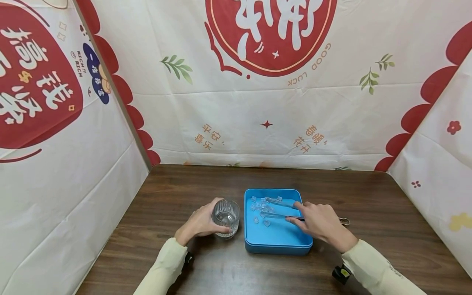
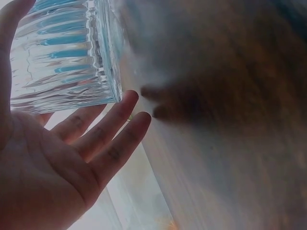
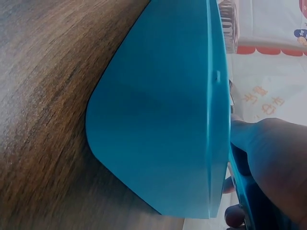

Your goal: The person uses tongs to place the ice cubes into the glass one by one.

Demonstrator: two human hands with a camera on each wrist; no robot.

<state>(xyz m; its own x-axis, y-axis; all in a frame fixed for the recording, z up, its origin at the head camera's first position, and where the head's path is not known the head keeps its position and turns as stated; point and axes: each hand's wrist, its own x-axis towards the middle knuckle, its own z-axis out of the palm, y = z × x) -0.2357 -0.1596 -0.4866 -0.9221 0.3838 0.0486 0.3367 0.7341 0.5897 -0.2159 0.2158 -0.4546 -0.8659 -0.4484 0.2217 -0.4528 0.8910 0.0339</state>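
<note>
Hands (image 1: 200,220) (image 1: 321,222) gripping glass (image 1: 225,215) and tongs (image 1: 282,216), cubes (image 1: 267,223) possibly ice

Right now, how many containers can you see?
2: a ribbed glass tumbler in the left hand, and, to its right, a blue rectangular tray with clear cubes in it. Neither is hidden.

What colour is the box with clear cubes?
The box is blue; the head view shows it best.
</note>
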